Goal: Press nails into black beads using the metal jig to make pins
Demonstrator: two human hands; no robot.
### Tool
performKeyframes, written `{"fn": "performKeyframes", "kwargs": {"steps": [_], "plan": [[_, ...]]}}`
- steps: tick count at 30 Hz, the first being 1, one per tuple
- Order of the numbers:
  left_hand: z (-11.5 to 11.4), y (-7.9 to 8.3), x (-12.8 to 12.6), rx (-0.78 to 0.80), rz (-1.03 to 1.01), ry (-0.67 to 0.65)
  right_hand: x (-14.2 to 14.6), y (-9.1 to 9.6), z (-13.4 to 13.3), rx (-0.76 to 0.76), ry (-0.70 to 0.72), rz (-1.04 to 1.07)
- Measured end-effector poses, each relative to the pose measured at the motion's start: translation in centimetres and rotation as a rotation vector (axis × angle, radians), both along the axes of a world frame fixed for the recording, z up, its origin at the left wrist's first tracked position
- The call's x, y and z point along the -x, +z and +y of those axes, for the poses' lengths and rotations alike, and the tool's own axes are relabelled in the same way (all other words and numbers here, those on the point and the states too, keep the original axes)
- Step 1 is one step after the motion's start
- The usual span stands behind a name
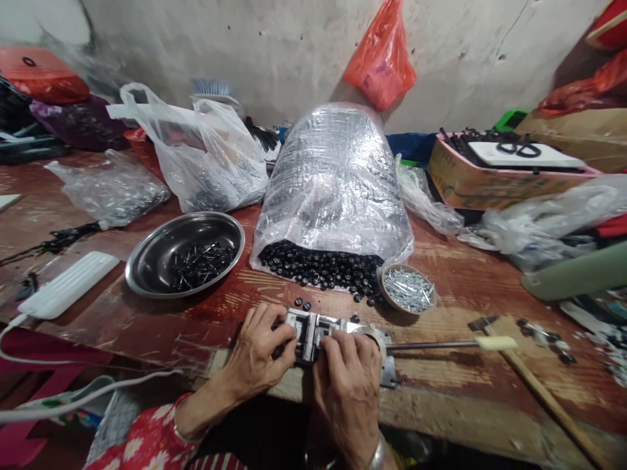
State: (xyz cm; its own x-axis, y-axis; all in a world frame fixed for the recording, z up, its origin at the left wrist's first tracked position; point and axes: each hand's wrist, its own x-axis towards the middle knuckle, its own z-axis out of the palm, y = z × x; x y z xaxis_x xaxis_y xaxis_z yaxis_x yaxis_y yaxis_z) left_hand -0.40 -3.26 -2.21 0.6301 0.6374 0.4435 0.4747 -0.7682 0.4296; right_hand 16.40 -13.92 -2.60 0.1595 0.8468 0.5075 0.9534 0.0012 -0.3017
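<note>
A small metal clamping fixture (308, 336) with a long handle (435, 345) lies at the table's front edge. My left hand (259, 349) is at its left end, fingers curled and thumb bent in. Dark material shows beside those fingertips, but what they pinch is hidden. My right hand (347, 385) rests on the fixture's near side with its fingers bent down together; their tips are largely hidden. Just behind the fixture are two black round parts (302, 304). Many more black parts (323, 264) spill from a large silvery plastic sack (337, 170).
A steel bowl (137, 274) of black-headed pins stands left; a small bowl (409, 292) of silver nails or screws stands right. A hammer (543, 388) lies to the right. A white power strip (68, 285), plastic bags (196, 156) and a carton (480, 176) surround the work.
</note>
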Motion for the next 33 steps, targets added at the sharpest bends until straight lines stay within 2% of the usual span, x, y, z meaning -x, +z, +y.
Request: {"fn": "performKeyframes", "kwargs": {"steps": [5, 17, 22, 28, 33], "plan": [[-0.1, -0.4, -0.1, -0.006, -0.012, 0.008, 0.3, -0.3, 0.1, -0.027, -0.008, 0.031], [-0.3, -0.7, 0.0, 0.033, -0.107, 0.019, -1.1, -0.9, -0.3, -0.03, 0.034, 0.179], [-0.4, -1.0, -0.1, 0.025, -0.143, 0.03, -1.3, -0.8, -0.3, -0.002, 0.042, 0.141], [-0.4, -1.2, -0.2, 0.015, -0.146, 0.052, -2.0, 0.2, -0.1, -0.019, 0.11, 0.03], [-0.4, -1.2, -0.2, 0.033, -0.147, 0.046, -1.7, 0.9, -0.2, 0.065, 0.093, -0.044]]}}
